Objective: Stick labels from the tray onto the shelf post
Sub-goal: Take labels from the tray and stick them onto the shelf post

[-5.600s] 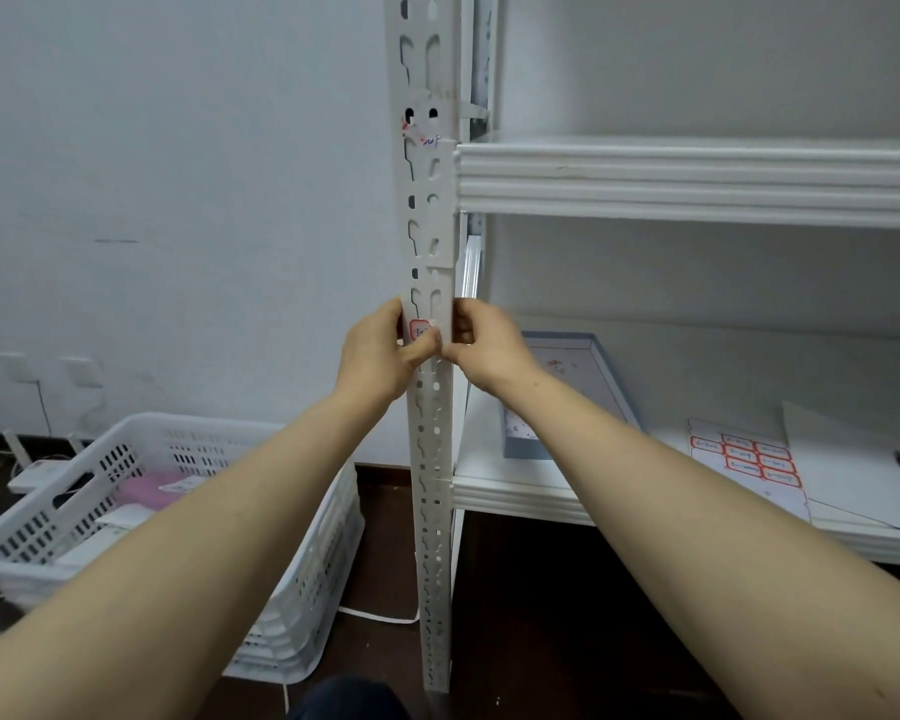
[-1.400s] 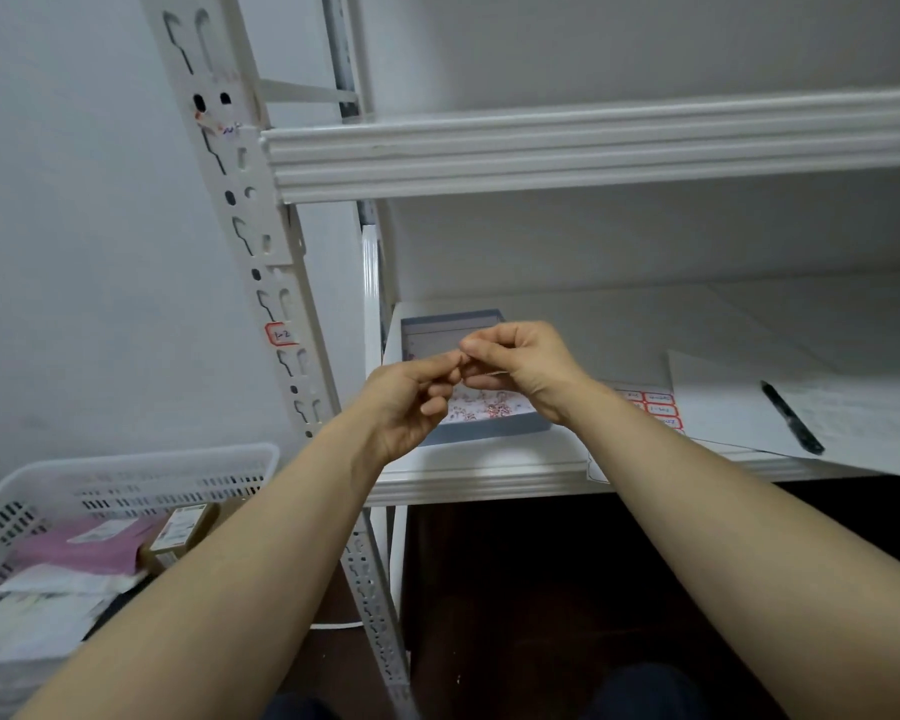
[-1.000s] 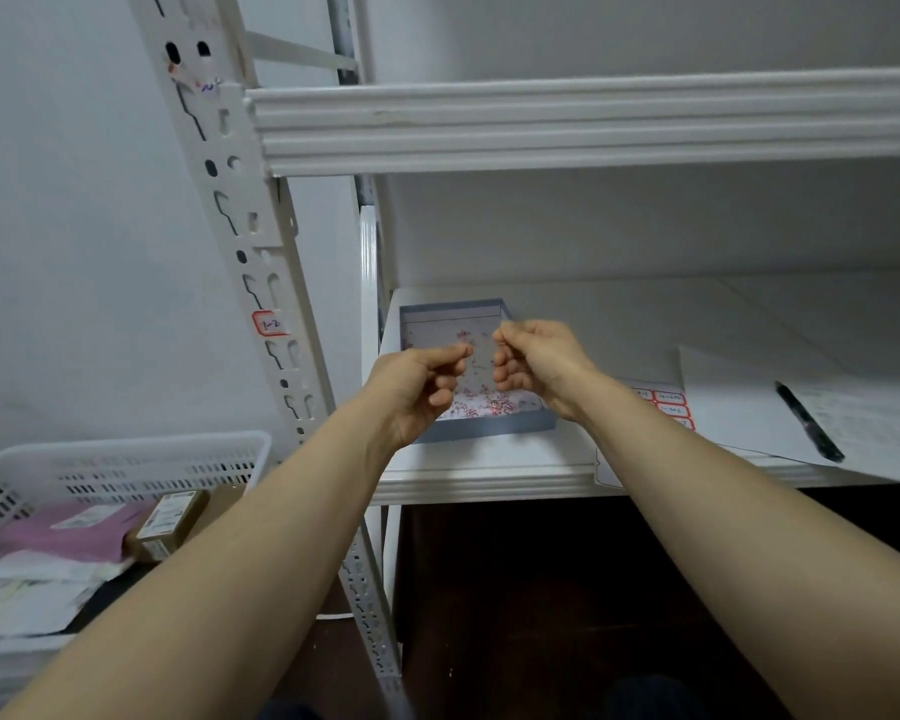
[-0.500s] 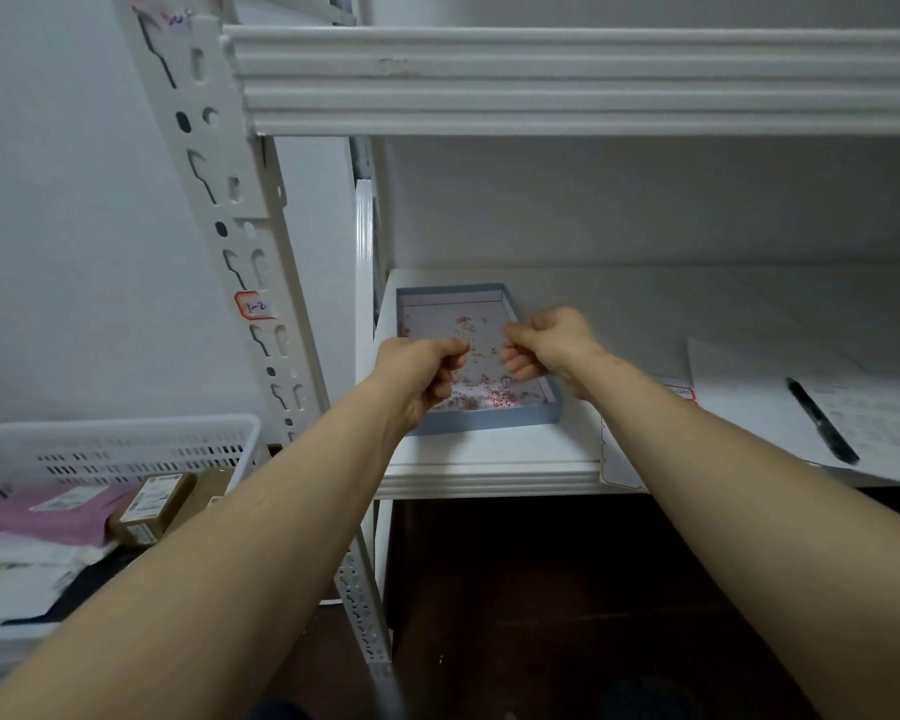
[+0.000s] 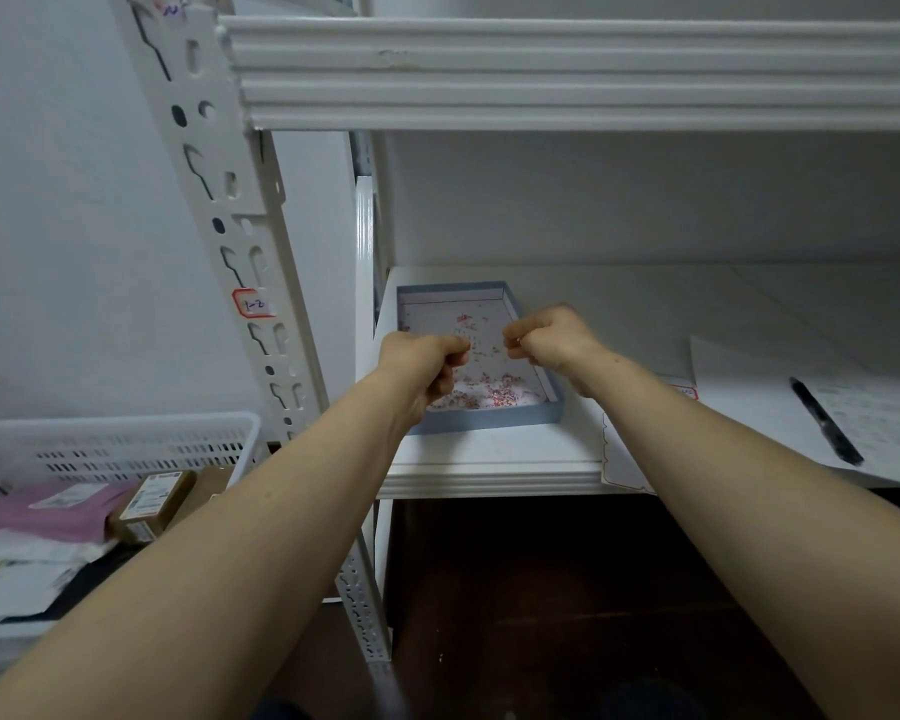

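Observation:
A shallow blue tray (image 5: 489,420) sits at the left end of the lower shelf, with several tiny red and white scraps strewn inside. Both hands hover over it, a small gap between them. My left hand (image 5: 424,363) is curled into a fist with the thumb against the forefinger. My right hand (image 5: 552,337) is curled the same way. Nothing shows in either hand. The white slotted shelf post (image 5: 240,210) rises on the left and carries a red-bordered label (image 5: 253,304) with handwriting. A sheet of red-bordered labels (image 5: 684,392) peeks out behind my right forearm.
A black pen (image 5: 824,420) lies on white papers (image 5: 879,407) on the shelf to the right. The upper shelf (image 5: 541,75) hangs low overhead. A white plastic basket (image 5: 115,439) with parcels stands on the floor left of the post.
My hands left the post, came together in front of the shelf, then drew slightly apart over the tray. The view has tilted downward.

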A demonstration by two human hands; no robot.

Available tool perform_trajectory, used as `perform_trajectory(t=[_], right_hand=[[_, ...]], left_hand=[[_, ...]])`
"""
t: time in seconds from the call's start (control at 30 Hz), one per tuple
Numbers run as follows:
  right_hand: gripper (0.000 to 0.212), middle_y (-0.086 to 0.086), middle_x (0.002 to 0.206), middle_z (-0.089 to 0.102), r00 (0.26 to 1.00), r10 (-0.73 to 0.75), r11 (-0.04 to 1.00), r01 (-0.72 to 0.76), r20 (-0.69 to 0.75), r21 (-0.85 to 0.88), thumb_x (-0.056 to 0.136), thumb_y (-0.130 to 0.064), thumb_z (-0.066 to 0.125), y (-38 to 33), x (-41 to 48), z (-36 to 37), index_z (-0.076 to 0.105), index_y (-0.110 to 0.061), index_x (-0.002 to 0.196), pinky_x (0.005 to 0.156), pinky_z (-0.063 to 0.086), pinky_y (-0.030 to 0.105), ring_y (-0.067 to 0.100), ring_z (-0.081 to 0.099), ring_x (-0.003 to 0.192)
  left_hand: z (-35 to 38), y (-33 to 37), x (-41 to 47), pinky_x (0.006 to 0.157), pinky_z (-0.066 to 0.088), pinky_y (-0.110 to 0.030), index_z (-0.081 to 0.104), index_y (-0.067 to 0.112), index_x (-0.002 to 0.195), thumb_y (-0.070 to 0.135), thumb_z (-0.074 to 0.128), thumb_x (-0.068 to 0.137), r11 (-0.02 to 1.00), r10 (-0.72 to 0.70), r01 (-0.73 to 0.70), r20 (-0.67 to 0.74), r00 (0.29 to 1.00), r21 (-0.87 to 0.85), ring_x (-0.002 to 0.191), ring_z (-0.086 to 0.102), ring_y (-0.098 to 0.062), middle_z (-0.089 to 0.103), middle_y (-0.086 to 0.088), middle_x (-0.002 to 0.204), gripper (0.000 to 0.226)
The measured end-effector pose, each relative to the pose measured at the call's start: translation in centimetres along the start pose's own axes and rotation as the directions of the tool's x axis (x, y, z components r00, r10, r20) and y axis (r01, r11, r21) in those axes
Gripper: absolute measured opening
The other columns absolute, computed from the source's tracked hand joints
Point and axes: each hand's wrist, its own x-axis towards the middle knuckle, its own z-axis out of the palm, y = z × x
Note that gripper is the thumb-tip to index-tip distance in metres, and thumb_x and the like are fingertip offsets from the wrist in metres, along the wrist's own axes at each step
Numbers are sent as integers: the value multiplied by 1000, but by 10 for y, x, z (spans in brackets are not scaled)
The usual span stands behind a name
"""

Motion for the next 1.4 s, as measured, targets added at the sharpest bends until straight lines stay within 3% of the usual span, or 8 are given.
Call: perform_trajectory(t=[0.27, 0.37, 0.53, 0.8, 1.0, 1.17, 1.27, 1.4], right_hand=[[11, 10, 80, 74, 994, -76, 976, 57, -82, -212, 77, -19, 74, 9, 4, -5, 70, -16, 67, 82, 57, 42, 27, 71, 80], [15, 9, 99, 72, 995, -67, 966, 45, -79, -255, 83, -5, 65, 9, 6, -6, 74, -13, 91, 83, 55, 36, 21, 68, 88], [30, 12, 82, 72, 999, -37, 989, 33, -25, -145, 91, -9, 51, 8, 2, 1, 60, -6, 119, 64, 54, 33, 19, 62, 46], [30, 13, 100, 71, 988, -152, 987, 153, 22, -53, 88, -4, 55, -18, -21, 21, 64, -9, 117, 88, 54, 35, 15, 64, 78], [31, 10, 110, 68, 959, -264, 963, 256, 106, 86, 89, -4, 55, -67, -60, 43, 62, -7, 119, 79, 45, 19, 12, 61, 88], [35, 12, 119, 64, 939, -305, 940, 270, 161, 210, 92, -3, 48, -102, -80, 72, 55, -5, 126, 82, 44, 16, 17, 60, 100], [40, 6, 127, 60, 925, -336, 923, 288, 174, 255, 92, -8, 48, -118, -84, 88, 50, -9, 132, 99, 42, 26, 15, 55, 115], [25, -3, 111, 67, 910, -371, 893, 294, 187, 342, 93, -19, 47, -137, -87, 100, 62, -17, 113, 82, 47, 22, 11, 61, 100]], left_hand=[[0, 3, -4, 36, 34, -15, 60, 1, 75, 10, 71, 82, 999, 11, -10, -39, 999, 40, 45, 37, -12, 57, -7, 64, 16], [1, 4, -5, 37, 35, -17, 60, 2, 74, 12, 72, 81, 998, 9, -6, -54, 998, 56, 46, 37, -12, 56, -6, 64, 17], [0, 3, -9, 41, 38, -21, 60, 2, 75, 8, 67, 84, 998, 2, 1, -50, 999, 60, 49, 38, -14, 59, -8, 69, 13], [-12, 11, -42, 54, 38, -26, 66, 7, 82, 29, 52, 87, 970, 146, -136, -39, 988, 199, 59, 46, -16, 61, -2, 71, 27], [-56, 12, -77, 61, 41, -27, 62, 18, 72, 24, 57, 82, 768, 623, -528, -230, 748, 362, 63, 49, -10, 56, 7, 66, 13], [-91, 13, -87, 83, 43, -30, 52, 15, 109, 12, 57, 83, 620, 784, -651, -371, 498, 438, 99, 48, -19, 41, 2, 105, 26], [-109, 21, -83, 100, 40, -35, 44, 16, 129, 21, 59, 87, 762, 640, -570, -494, 589, 307, 118, 41, -21, 37, -2, 125, 45], [-125, 32, -79, 95, 29, -23, 34, 17, 144, 24, 61, 87, 896, 414, -444, -341, 844, -10, 130, 39, -14, 38, 0, 145, 63]])
